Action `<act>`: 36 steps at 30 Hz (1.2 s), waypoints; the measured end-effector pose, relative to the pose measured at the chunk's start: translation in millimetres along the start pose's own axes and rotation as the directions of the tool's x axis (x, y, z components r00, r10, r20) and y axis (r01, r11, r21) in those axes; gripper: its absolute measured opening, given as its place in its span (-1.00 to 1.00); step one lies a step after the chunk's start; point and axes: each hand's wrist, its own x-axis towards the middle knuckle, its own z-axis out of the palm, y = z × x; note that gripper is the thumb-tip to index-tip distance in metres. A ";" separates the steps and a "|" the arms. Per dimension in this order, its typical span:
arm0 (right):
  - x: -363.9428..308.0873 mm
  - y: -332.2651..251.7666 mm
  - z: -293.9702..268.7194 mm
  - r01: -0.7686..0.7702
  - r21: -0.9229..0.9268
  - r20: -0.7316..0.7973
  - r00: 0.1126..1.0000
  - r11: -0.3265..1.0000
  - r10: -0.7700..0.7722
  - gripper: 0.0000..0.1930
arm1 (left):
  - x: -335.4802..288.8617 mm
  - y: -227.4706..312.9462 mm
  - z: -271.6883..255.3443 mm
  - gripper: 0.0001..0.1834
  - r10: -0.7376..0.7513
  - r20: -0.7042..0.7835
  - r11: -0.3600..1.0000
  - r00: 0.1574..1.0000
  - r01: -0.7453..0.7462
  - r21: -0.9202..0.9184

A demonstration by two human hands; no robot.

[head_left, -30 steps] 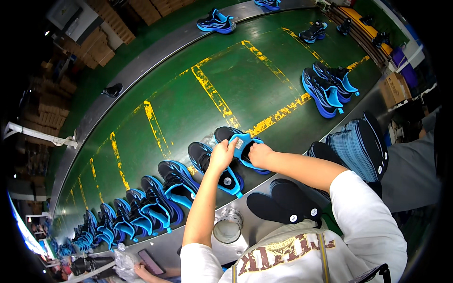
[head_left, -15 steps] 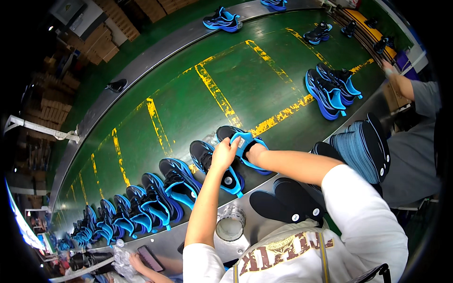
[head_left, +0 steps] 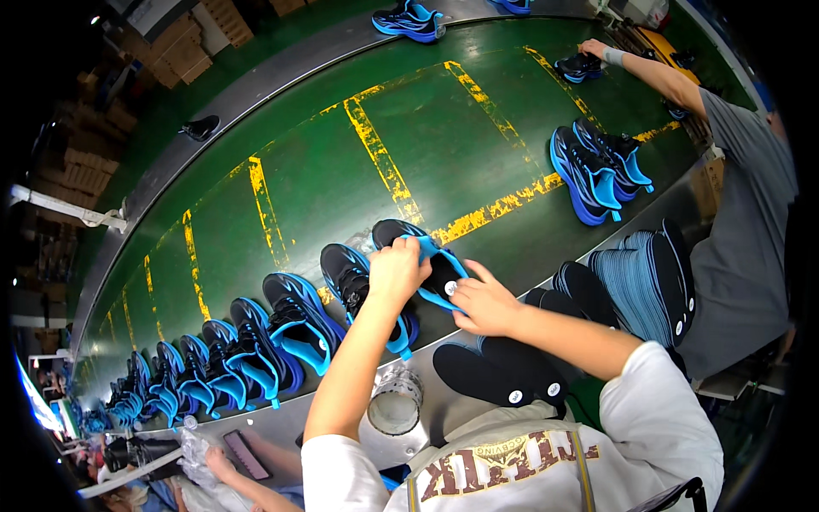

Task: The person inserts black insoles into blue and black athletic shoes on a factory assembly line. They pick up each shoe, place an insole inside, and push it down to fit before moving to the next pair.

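Note:
A black and blue sneaker (head_left: 401, 235) lies at the near edge of the green conveyor belt (head_left: 341, 154). My left hand (head_left: 397, 271) grips its blue collar from the left. My right hand (head_left: 485, 303) holds the shoe's opening from the right, where a dark insole with a white dot (head_left: 446, 282) shows inside. A second matching sneaker (head_left: 357, 277) lies just left of it. Black insoles (head_left: 503, 375) are stacked on the steel ledge in front of me.
A long row of matching sneakers (head_left: 230, 341) runs left along the belt. Another pair (head_left: 593, 171) lies to the right, near a person in grey (head_left: 734, 222) reaching toward a sneaker (head_left: 580, 66). Striped insole stacks (head_left: 640, 282), a round container (head_left: 394, 408), cardboard boxes (head_left: 171, 51).
My hands stay on the same sneaker, with the fingers shifting slightly at its opening. The person on the right has reached an arm out over the far end of the belt.

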 end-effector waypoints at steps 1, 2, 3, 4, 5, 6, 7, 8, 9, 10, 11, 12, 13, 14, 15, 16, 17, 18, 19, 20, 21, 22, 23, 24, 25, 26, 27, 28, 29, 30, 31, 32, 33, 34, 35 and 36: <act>-13.8 -2.3 3.5 0.033 0.074 -0.301 0.953 0.997 -0.009 -0.87 | -3.2 0.7 -4.4 -0.68 0.014 0.052 1.000 0.999 -0.015 0.026; -26.9 -4.3 4.0 0.004 0.128 -0.354 0.934 0.992 0.042 -0.88 | -7.2 2.7 -10.1 -0.67 0.025 0.106 0.998 0.994 -0.031 0.052; -39.3 -8.1 6.3 -0.034 0.137 -0.363 0.928 0.990 0.082 -0.87 | -12.8 7.6 -14.3 -0.66 0.020 0.113 0.998 0.993 -0.028 0.063; -48.3 -11.1 12.3 -0.081 0.145 -0.375 0.918 0.986 0.130 -0.86 | -17.6 10.7 -14.5 -0.64 0.024 0.123 0.997 0.992 -0.033 0.072; -56.6 -13.9 20.6 -0.078 0.153 -0.371 0.919 0.985 0.130 -0.84 | -26.2 14.6 -12.7 -0.68 0.031 0.080 0.996 0.996 -0.037 0.075; -63.6 -15.9 28.4 -0.079 0.156 -0.370 0.920 0.985 0.132 -0.82 | -33.3 17.9 -12.2 -0.72 0.056 0.026 0.995 0.998 -0.058 0.084; -70.4 -20.3 32.6 -0.080 0.162 -0.391 0.910 0.984 0.138 -0.80 | -42.1 23.4 -15.4 -0.74 0.069 -0.015 0.992 0.998 -0.067 0.104; -74.6 -23.0 34.8 -0.086 0.161 -0.397 0.906 0.983 0.144 -0.80 | -46.1 27.6 -18.5 -0.75 0.082 -0.056 0.990 0.995 -0.075 0.123; -75.4 -24.7 38.4 -0.096 0.172 -0.411 0.898 0.980 0.160 -0.80 | -45.9 27.9 -18.2 -0.75 0.083 -0.053 0.989 0.995 -0.075 0.123; -75.8 -25.2 39.4 -0.107 0.181 -0.425 0.888 0.978 0.176 -0.79 | -45.1 28.1 -17.8 -0.76 0.116 -0.087 0.983 0.989 -0.102 0.154; -75.7 -23.9 37.5 -0.117 0.194 -0.437 0.879 0.974 0.192 -0.79 | -43.3 28.9 -17.8 -0.77 0.153 -0.121 0.974 0.981 -0.129 0.185; -71.5 -21.2 35.7 -0.120 0.188 -0.444 0.875 0.975 0.193 -0.79 | -36.9 27.9 -16.7 -0.80 0.158 -0.105 0.972 0.982 -0.136 0.192; -65.3 -17.9 32.2 -0.121 0.201 -0.463 0.863 0.972 0.203 -0.79 | -30.6 23.7 -12.2 -0.85 0.157 -0.092 0.961 0.983 -0.131 0.244; -57.3 -14.1 27.9 -0.123 0.211 -0.484 0.849 0.970 0.213 -0.79 | -24.7 16.8 -5.8 -0.90 0.158 -0.082 0.947 0.984 -0.128 0.296; -43.1 -9.4 25.1 -0.096 0.231 -0.499 0.843 0.968 0.202 -0.82 | -19.4 6.7 -0.1 -0.90 0.093 -0.018 0.948 0.996 -0.083 0.306; -32.9 -5.8 22.6 -0.094 0.258 -0.473 0.856 0.962 0.211 -0.87 | -10.9 3.9 -3.1 -0.90 0.033 0.088 0.943 0.996 -0.061 0.326; -24.2 -3.9 21.9 -0.090 0.263 -0.445 0.872 0.961 0.204 -0.88 | -5.3 -0.6 -2.8 -0.91 0.072 0.084 0.930 0.994 -0.097 0.354; -16.2 -3.2 20.1 -0.083 0.272 -0.416 0.889 0.959 0.194 -0.88 | -2.7 -6.7 -2.7 -0.91 0.105 0.082 0.915 0.991 -0.129 0.383; -12.4 -1.4 16.4 -0.071 0.272 -0.400 0.899 0.960 0.180 -0.87 | 1.3 -9.8 -4.5 -0.91 0.131 0.124 0.907 0.984 -0.170 0.386; -10.7 1.9 12.4 -0.059 0.273 -0.384 0.908 0.960 0.165 -0.87 | 5.7 -12.7 -6.4 -0.91 0.154 0.166 0.898 0.974 -0.208 0.389; -8.8 8.5 3.9 0.000 0.271 -0.436 0.891 0.963 0.123 -0.87 | 9.0 -16.2 -9.3 -0.91 0.175 0.193 0.885 0.966 -0.240 0.399; -8.9 18.9 -10.7 -0.012 0.222 -0.384 0.918 0.975 0.098 -0.86 | 10.7 -18.2 -14.4 -0.91 0.182 0.215 0.876 0.959 -0.258 0.407; -8.8 39.3 -30.2 0.053 0.028 -0.454 0.890 0.998 -0.034 -0.87 | 12.1 -19.4 -20.0 -0.91 0.174 0.228 0.882 0.958 -0.254 0.397; -8.7 60.8 -50.6 -0.069 0.173 -0.522 0.839 0.983 0.151 -0.90 | 10.5 -21.3 -27.9 -0.91 0.155 0.242 0.887 0.958 -0.243 0.392; -10.7 79.0 -75.3 -0.242 0.341 -0.558 0.725 0.908 0.403 -0.88 | 8.4 -21.3 -34.4 -0.89 0.126 0.236 0.916 0.963 -0.205 0.345; -19.4 105.9 -96.4 -0.352 0.243 -0.681 0.601 0.904 0.418 -0.82 | 8.5 -16.4 -40.2 -0.89 0.128 0.233 0.915 0.964 -0.206 0.346; -37.3 149.2 -104.4 -0.486 0.161 -0.772 0.481 0.859 0.416 -0.78 | 10.6 -6.6 -45.7 -0.87 0.046 0.221 0.978 0.974 -0.088 0.187; -56.0 187.1 -117.3 -0.552 0.154 -0.828 0.381 0.820 0.412 -0.73 | 8.7 0.0 -51.1 -0.85 -0.049 0.224 0.999 0.973 0.044 0.027; -79.8 222.0 -123.5 -0.752 0.122 -0.830 0.281 0.648 0.482 -0.69 | 7.0 6.2 -52.8 -0.84 -0.078 0.178 0.992 0.981 0.095 -0.088; -97.8 243.3 -131.2 -0.864 0.120 -0.803 0.206 0.489 0.559 -0.64 | 3.2 4.8 -50.8 -0.85 -0.075 0.077 0.982 0.994 0.087 -0.166; -109.8 259.3 -139.0 -0.966 0.128 -0.685 0.079 0.226 0.724 -0.64 | 0.6 4.5 -51.2 -0.84 -0.132 0.042 0.942 0.990 0.138 -0.304; -124.4 275.0 -146.4 -0.992 0.088 -0.504 0.032 0.088 0.863 -0.62 | -1.4 4.6 -50.2 -0.83 -0.189 0.013 0.880 0.982 0.176 -0.441; -131.7 281.3 -151.5 -0.998 0.033 -0.324 0.036 0.049 0.945 -0.62 | -6.4 0.9 -45.4 -0.78 -0.234 -0.034 0.812 0.972 0.177 -0.556; -138.4 288.9 -152.0 -0.995 -0.095 -0.165 0.059 0.044 0.985 -0.59 | -6.2 3.7 -48.7 -0.78 -0.251 -0.043 0.811 0.967 0.186 -0.555; -150.4 301.8 -145.1 -0.986 -0.146 -0.144 0.096 0.075 0.985 -0.53 | -4.4 11.6 -54.4 -0.81 -0.349 0.100 0.612 0.932 0.307 -0.729; -157.5 308.0 -138.7 -0.974 -0.186 -0.116 0.155 0.131 0.981 -0.49 | -5.5 20.1 -61.1 -0.83 -0.407 0.257 0.363 0.877 0.413 -0.835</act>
